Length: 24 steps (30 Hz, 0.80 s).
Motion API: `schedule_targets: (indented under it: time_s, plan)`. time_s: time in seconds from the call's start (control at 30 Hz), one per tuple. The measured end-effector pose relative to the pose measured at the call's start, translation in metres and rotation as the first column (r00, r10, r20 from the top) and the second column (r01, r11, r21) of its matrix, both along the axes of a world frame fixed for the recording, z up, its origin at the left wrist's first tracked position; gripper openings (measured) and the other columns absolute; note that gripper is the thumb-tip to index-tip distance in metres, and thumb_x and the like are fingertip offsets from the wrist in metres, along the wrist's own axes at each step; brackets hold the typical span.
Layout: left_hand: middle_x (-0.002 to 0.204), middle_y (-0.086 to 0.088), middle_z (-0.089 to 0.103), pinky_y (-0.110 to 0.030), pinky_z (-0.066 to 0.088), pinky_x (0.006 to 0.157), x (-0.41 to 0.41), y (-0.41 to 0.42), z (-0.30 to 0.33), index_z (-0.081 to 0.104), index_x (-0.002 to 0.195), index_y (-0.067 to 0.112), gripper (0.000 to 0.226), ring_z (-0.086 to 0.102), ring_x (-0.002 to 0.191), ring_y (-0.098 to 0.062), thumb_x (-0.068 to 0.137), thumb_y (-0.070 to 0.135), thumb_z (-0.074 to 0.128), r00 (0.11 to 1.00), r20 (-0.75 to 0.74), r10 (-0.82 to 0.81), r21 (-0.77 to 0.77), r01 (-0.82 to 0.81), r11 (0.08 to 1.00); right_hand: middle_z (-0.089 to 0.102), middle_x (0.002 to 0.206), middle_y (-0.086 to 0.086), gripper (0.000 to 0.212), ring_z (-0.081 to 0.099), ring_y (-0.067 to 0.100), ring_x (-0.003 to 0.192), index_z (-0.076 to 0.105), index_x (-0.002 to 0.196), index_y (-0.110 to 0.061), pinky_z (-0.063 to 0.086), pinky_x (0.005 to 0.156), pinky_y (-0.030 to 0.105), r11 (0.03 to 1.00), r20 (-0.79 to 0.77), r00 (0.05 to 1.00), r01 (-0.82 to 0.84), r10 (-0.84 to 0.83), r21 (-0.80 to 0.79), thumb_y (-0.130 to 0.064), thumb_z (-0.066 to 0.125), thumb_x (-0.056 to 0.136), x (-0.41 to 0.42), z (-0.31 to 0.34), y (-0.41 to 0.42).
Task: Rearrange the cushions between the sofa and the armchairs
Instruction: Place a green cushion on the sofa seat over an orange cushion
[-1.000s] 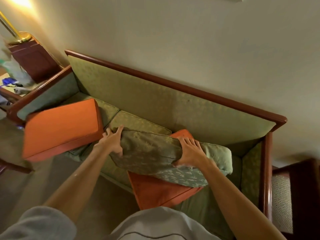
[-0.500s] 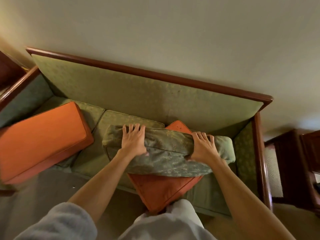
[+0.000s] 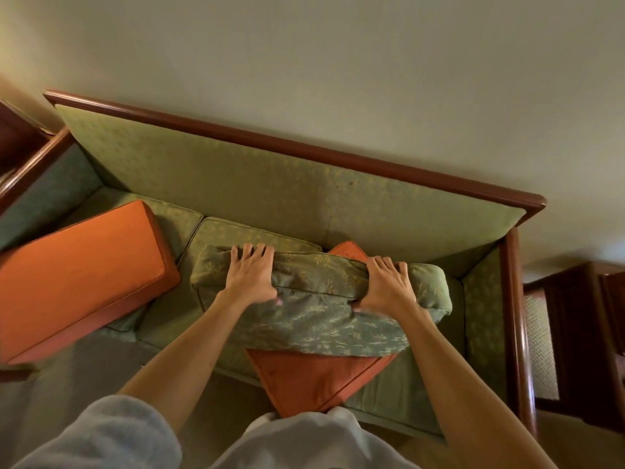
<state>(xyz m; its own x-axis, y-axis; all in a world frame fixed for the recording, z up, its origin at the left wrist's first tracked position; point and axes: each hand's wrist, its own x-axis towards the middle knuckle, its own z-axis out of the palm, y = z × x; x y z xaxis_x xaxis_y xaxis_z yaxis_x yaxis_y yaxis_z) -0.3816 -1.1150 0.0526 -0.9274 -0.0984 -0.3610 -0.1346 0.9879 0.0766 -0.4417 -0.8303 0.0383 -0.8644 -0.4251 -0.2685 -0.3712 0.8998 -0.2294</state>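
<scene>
A green patterned cushion (image 3: 324, 316) lies across the right half of the green sofa (image 3: 270, 184). My left hand (image 3: 252, 277) and my right hand (image 3: 385, 286) both grip its top edge, fingers curled over it. Under it sits an orange cushion (image 3: 314, 377), turned cornerwise, with one corner poking out behind and a larger part hanging over the seat's front. A second, thick orange cushion (image 3: 77, 269) rests tilted on the left end of the sofa, overhanging the front edge.
The sofa has a dark wooden frame (image 3: 304, 147) and stands against a plain wall. A dark wooden chair with a woven panel (image 3: 568, 340) stands right of the sofa. Dark wooden furniture (image 3: 13, 137) sits at the far left. Carpeted floor (image 3: 67, 367) lies below.
My left hand slid from the cushion's left end onto its top edge, so both hands now grip the top. The view swung right; the lamp and side table left the frame.
</scene>
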Motion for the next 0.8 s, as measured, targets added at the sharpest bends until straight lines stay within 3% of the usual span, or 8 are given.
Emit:
schedule_targets:
  time_s: [0.2, 0.47, 0.6, 0.8]
  plan:
    - [0.146, -0.004, 0.041, -0.059, 0.014, 0.120, -0.003, 0.002, -0.002, 0.034, 0.144, 0.016, 0.111, 0.029, 0.140, -0.034, 0.058, 0.062, 0.087, 1.000, -0.003, 0.022, 0.008, -0.022, 1.000, 0.050, 0.141, 0.001, 0.100, 0.038, 0.027, 0.136, 0.043, 0.135, -0.018, 0.022, 0.116, 0.054, 1.000, 0.072, 0.997, -0.008, 0.008, -0.009, -0.063, 0.080, 0.053, -0.010, 0.001, -0.002]
    - [0.146, -0.003, 0.041, -0.057, 0.015, 0.119, -0.003, -0.009, -0.002, 0.036, 0.143, 0.016, 0.107, 0.029, 0.140, -0.032, 0.060, 0.064, 0.085, 1.000, -0.021, -0.003, 0.030, 0.004, 1.000, 0.052, 0.135, -0.003, 0.089, 0.040, 0.023, 0.130, 0.048, 0.127, -0.022, 0.022, 0.115, 0.050, 1.000, 0.077, 0.997, -0.010, 0.009, 0.018, -0.060, 0.079, 0.052, -0.017, 0.002, -0.013]
    - [0.139, 0.000, 0.046, -0.056, 0.019, 0.116, -0.009, -0.030, -0.007, 0.042, 0.138, 0.018, 0.102, 0.034, 0.134, -0.028, 0.059, 0.068, 0.082, 0.998, -0.043, -0.042, 0.061, 0.045, 0.997, 0.055, 0.126, -0.003, 0.082, 0.043, 0.022, 0.125, 0.051, 0.121, -0.022, 0.024, 0.111, 0.048, 0.999, 0.096, 0.995, 0.020, -0.024, 0.043, -0.055, 0.080, 0.052, -0.023, 0.012, -0.034]
    - [0.123, 0.006, 0.059, -0.049, 0.030, 0.104, -0.051, -0.096, -0.010, 0.056, 0.121, 0.020, 0.093, 0.049, 0.122, -0.020, 0.052, 0.078, 0.078, 0.985, -0.070, -0.156, 0.132, 0.164, 0.978, 0.058, 0.125, -0.006, 0.087, 0.045, 0.019, 0.121, 0.049, 0.126, -0.027, 0.026, 0.106, 0.044, 0.997, 0.056, 0.996, 0.065, -0.067, 0.035, -0.049, 0.084, 0.050, -0.041, 0.038, -0.082]
